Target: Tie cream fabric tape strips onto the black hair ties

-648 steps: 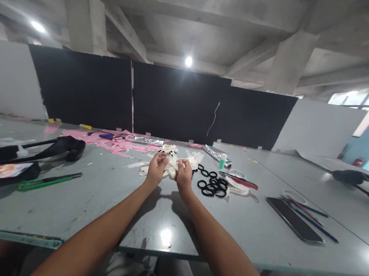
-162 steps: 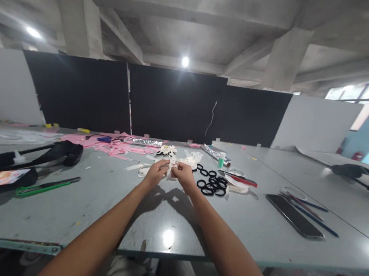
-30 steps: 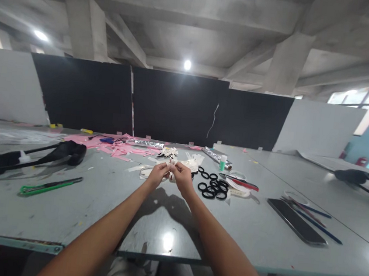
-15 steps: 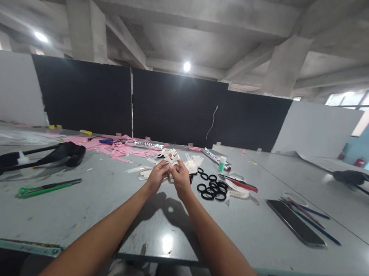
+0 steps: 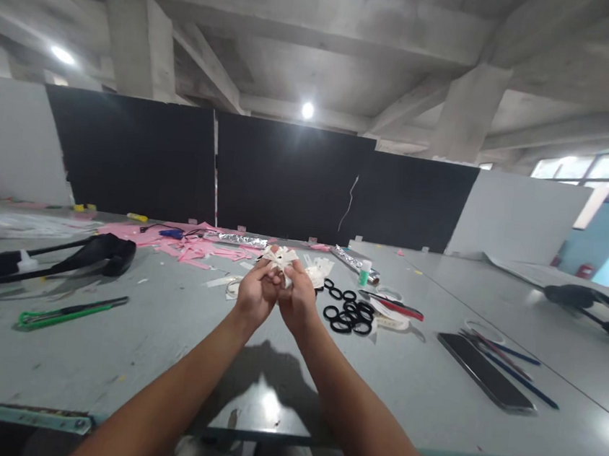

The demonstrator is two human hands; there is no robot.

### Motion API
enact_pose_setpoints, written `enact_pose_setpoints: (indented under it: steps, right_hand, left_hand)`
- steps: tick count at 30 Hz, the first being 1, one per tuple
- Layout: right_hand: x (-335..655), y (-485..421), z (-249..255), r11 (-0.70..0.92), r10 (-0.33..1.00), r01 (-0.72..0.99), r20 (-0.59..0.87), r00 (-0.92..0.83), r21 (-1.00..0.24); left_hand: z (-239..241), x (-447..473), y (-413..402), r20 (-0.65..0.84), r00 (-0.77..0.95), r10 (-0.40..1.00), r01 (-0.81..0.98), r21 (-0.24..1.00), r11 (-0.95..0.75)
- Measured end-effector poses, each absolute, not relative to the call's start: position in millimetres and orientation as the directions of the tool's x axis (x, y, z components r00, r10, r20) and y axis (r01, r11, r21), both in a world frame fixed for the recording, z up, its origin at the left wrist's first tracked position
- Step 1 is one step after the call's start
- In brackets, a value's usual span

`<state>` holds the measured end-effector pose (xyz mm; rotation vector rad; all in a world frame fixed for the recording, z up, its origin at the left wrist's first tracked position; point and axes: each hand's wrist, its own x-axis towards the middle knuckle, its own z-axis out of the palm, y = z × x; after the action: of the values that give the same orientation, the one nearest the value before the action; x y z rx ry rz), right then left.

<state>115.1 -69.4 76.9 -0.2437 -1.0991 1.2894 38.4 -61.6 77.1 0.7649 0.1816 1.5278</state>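
Together, hands (image 5: 274, 296) around white bow (image 5: 280, 257)

Smooth grey table (image 5: 106, 352) with glossy glare at lower centre, sheeny white ribbon bow (image 5: 279, 258) mid-frame, matt black rings (image 5: 348, 312), pink paper scraps (image 5: 173, 239), crinkled shiny foil (image 5: 238, 238), glossy black phone (image 5: 484, 381), rough concrete ceiling (image 5: 325, 27)

White bow (image 5: 280, 257) (black rings (image 5: 351, 311))

Left hand (image 5: 254, 297) against right hand (image 5: 297, 303), clenched
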Motion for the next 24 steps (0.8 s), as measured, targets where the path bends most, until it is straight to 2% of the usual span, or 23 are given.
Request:
enact_pose_setpoints:
  steps: [2, 4, 8, 15, 20, 24]
  right_hand:
    - [117, -88, 86, 0.325, 0.84, -0.622, 0.52, -0.156, -0.712]
    - [119, -110, 89, 0.382, 0.842, -0.582, 0.529, -0.1, -0.718]
    - [120, -152, 81, 0.471, 0.845, -0.452, 0.535, -0.018, -0.758]
    - [123, -188, 65, 0.397, 0.872, -0.381, 0.473, -0.126, -0.835]
    - [124, -195, 60, 0.298, 0.915, -0.446, 0.385, -0.117, -0.844]
    - [122, -198, 58, 0.273, 0.939, -0.536, 0.343, -0.032, -0.799]
  left_hand:
    - [86, 35, -84, 0.393, 0.103, 0.914, -0.814, 0.561, -0.149]
    - [91, 31, -109, 0.436, 0.109, 0.893, -0.781, 0.593, -0.194]
    - [85, 25, -149, 0.415, 0.125, 0.901, -0.62, 0.742, -0.255]
    - [60, 14, -179, 0.434, 0.157, 0.887, -0.369, 0.859, -0.355]
    - [57, 15, -197, 0.434, 0.182, 0.882, -0.343, 0.869, -0.356]
    - [51, 20, -201, 0.382, 0.161, 0.91, -0.431, 0.857, -0.283]
